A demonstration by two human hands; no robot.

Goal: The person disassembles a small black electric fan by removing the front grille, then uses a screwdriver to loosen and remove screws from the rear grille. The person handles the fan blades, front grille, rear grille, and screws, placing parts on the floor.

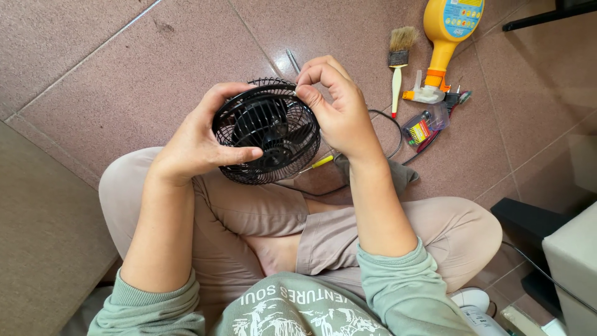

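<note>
A small black fan [267, 132] with a round wire grille is held above my crossed legs. My left hand [196, 140] grips its left side, thumb lying across the lower grille. My right hand [336, 102] pinches the upper right rim of the grille with thumb and forefinger. A black cable [393, 127] loops away from the fan over the floor. Whether the pinching fingers hold a small part cannot be told.
On the tiled floor to the right lie a paintbrush [398, 62], a yellow-orange bottle-shaped thing [444, 31], a small clear plastic box of bits [423, 127], a yellow-handled screwdriver [317, 164] and a grey cloth [398, 174]. Metal tweezers [292, 60] lie behind the fan. A grey stool [572, 255] stands at right.
</note>
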